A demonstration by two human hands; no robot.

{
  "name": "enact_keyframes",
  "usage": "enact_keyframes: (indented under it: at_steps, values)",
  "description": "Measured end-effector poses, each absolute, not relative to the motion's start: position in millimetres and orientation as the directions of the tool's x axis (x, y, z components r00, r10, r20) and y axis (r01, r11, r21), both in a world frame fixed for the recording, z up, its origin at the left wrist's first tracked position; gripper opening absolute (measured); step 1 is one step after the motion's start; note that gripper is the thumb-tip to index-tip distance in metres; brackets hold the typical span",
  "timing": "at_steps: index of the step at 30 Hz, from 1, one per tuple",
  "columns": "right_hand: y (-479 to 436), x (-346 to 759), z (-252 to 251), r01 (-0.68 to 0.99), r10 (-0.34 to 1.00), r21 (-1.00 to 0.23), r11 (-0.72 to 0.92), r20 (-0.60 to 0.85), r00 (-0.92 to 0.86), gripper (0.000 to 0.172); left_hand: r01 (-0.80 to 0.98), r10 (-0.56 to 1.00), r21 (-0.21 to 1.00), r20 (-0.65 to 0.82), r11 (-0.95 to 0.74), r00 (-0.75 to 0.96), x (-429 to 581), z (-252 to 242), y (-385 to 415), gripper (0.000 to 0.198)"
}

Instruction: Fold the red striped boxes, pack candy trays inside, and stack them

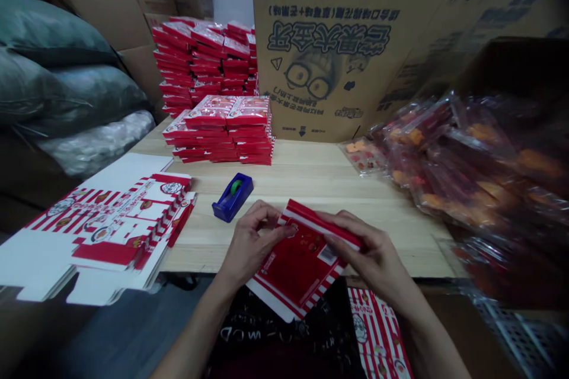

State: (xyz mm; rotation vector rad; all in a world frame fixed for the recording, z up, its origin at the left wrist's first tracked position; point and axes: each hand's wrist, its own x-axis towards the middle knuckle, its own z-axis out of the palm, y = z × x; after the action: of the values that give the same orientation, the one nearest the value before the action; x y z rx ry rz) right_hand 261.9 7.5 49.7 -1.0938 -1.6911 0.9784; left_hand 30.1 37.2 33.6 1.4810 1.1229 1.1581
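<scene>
A red and white printed box (291, 260) is held tilted above my lap, at the table's front edge. My left hand (255, 243) grips its left upper edge, thumb on the red face and fingers behind. On the right side, my right hand (360, 243) is closed around the upper edge, with the thumb near a white barcode label. The box's far side and its inside are hidden. Beyond my left hand, a blue tape dispenser (232, 196) with a green roll stands on the table.
Flat printed cardboard blanks (128, 219) lie at the left of the wooden table (306, 172). Stacked red boxes (222, 124) stand behind. A large carton (329, 47) rises at the back. Clear bags of orange and red pieces (466, 154) spill in from the right. Striped cardboard (377, 331) lies below.
</scene>
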Motion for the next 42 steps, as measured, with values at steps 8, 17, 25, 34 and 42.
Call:
enact_keyframes:
  at_steps: [8,17,25,34,42]
  values:
    - [23.8,277.9,-29.4,-0.272,0.952,-0.962,-0.009,-0.091,0.292,0.043,0.181,0.901,0.983,-0.090,0.012,0.425,16.6,9.9,52.4,0.034]
    - [38.7,287.9,-93.5,0.413,0.948,-0.902,0.125,0.232,0.218,0.025,0.716,0.908,0.650,-0.097,-0.253,0.408,23.1,-50.9,98.6,0.035]
    - [61.1,387.1,-70.0,0.807,0.784,-0.589,-0.040,0.482,0.391,0.033,0.818,0.896,0.383,0.292,-0.430,0.335,-7.6,-100.7,109.8,0.055]
    - [71.3,511.6,-14.1,0.847,0.644,-0.475,-0.239,0.575,0.504,0.013,0.686,0.879,0.551,0.335,-0.474,0.339,-24.1,-79.5,87.9,0.048]
    - [78.9,461.9,-4.5,0.661,0.508,-0.726,0.188,0.648,0.568,0.018,0.522,0.887,0.720,0.329,-0.457,0.323,28.0,-53.2,66.1,0.036]
